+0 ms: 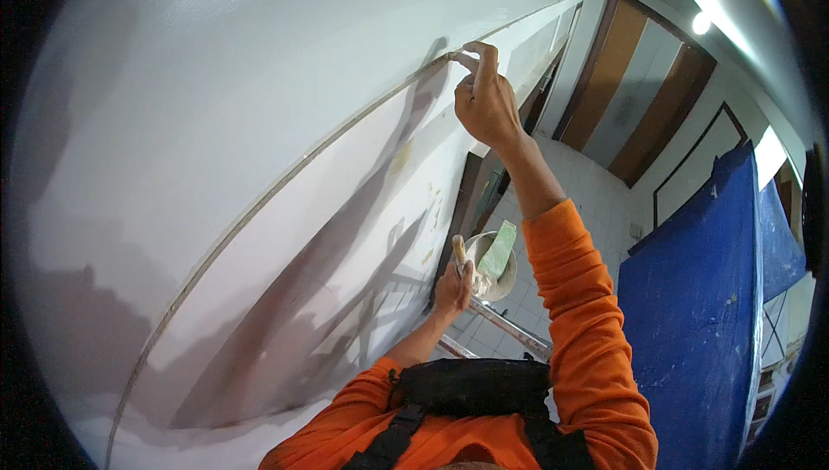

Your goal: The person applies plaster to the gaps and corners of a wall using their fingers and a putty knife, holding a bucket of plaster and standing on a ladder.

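Note:
My right hand (pixel 486 107) is raised to the long seam (pixel 302 159) where the smooth white ceiling surface meets the wall. Its fingers are bent and drawn together at the seam; anything small between the fingertips is too fine to make out. Lower down, near the wall, my left hand (pixel 452 288) is closed round a wooden-handled tool (pixel 458 250) whose handle end points up. Whitish paste shows beside that hand. Right by it, a pale green flat board (pixel 498 250) smeared with paste overlaps a round bucket (pixel 504 284); whether my left hand also grips the board is hidden.
Metal bars (pixel 509 327), perhaps of a ladder, pass below me. White tiles (pixel 587 185) cover the floor. A blue sheet (pixel 691 297) hangs at the right. A brown and grey panelled door (pixel 639 81) and a lit lamp (pixel 701 22) are farther off.

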Demonstrator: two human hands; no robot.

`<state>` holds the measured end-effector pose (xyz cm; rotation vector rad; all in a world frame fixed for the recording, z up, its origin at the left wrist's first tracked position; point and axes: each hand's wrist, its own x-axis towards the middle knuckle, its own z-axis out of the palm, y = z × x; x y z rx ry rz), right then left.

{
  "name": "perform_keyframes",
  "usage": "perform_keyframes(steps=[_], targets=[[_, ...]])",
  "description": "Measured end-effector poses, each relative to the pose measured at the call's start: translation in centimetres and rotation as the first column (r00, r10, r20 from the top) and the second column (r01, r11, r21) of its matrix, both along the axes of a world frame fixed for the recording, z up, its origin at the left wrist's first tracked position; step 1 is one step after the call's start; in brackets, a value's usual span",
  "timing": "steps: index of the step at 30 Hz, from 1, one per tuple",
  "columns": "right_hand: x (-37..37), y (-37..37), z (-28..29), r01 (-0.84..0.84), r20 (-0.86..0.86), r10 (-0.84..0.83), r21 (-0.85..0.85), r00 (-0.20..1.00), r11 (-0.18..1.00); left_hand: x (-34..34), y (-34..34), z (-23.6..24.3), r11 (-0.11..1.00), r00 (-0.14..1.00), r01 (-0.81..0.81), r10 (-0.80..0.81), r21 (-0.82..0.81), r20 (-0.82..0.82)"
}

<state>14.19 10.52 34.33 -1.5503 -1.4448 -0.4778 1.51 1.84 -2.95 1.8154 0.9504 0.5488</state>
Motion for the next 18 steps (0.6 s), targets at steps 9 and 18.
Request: perform_keyframes(steps=[9,18], targets=[[-2.4,-1.1,1.5,0.067,0.512,-0.019,-0.076,0.859,0.995,-0.3,0.0,1.6,0.996,0.996,-0.08,0.08,-0.026,0.025],[-8.7,-1.7,1.6,-0.039,0.729,0.108,-0.111,0.676,0.993,-0.6,0.4,1.2,0.998,0.998,-0.048,0.049,-0.03,0.028]])
